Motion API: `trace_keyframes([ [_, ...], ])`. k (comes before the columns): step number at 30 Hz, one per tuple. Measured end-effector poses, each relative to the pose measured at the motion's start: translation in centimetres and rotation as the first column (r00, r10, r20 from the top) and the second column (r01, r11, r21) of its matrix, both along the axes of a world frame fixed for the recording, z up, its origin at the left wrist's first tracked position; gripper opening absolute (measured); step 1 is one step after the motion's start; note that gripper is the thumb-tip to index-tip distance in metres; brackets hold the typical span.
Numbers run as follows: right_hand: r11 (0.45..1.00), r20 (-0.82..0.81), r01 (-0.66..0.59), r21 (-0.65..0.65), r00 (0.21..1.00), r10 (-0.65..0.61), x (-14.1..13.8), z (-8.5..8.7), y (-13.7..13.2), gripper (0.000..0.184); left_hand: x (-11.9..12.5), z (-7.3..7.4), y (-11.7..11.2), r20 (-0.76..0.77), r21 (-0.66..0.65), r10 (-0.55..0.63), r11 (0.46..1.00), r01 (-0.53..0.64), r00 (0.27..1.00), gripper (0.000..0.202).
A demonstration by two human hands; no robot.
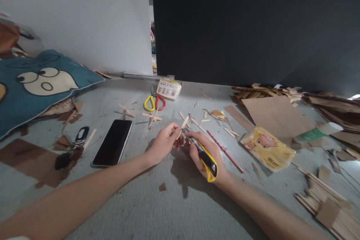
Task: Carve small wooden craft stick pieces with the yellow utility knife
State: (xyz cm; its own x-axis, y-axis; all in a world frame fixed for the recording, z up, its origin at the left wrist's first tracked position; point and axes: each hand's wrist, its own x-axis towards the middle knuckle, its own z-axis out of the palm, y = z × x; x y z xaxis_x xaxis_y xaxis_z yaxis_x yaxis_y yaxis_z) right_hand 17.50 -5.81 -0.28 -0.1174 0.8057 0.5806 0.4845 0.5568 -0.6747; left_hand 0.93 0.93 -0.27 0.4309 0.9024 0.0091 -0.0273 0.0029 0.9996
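Observation:
Near the middle of the grey table, my left hand (166, 138) pinches a small flat wooden stick (185, 122), whose end sticks out past the fingertips. Wrapped in my right hand (207, 153) is a yellow and black utility knife (204, 153), its tip pointing at the stick close to my left fingers. Whether the blade touches the wood I cannot tell. Just beyond the hands lie loose stick pieces (198, 125) and a small star-shaped arrangement of crossed sticks (152, 117). Right of the knife rests a red pencil (225, 152).
A black phone (113, 143) and keys (74, 152) lie left, near a blue cushion (47, 82). Scissors (154, 102) and a white packet (168, 88) sit behind the hands. At right are a yellow packet (267, 147), a glue stick (317, 132) and cardboard (278, 114).

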Motion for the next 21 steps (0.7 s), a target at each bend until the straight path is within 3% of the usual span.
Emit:
trace_keyframes([
  [6,1.000,0.011,-0.012,-0.011,1.000,0.012,-0.01,-0.12,0.00,0.026,-0.06,0.09,0.04,0.000,0.021,-0.008,1.000,0.008,1.000,0.039],
  [21,0.979,-0.247,-0.078,-0.191,0.969,0.029,0.17,-0.59,0.48,0.026,0.06,0.37,0.13,0.030,-0.077,0.031,0.997,-0.029,0.999,0.038],
])
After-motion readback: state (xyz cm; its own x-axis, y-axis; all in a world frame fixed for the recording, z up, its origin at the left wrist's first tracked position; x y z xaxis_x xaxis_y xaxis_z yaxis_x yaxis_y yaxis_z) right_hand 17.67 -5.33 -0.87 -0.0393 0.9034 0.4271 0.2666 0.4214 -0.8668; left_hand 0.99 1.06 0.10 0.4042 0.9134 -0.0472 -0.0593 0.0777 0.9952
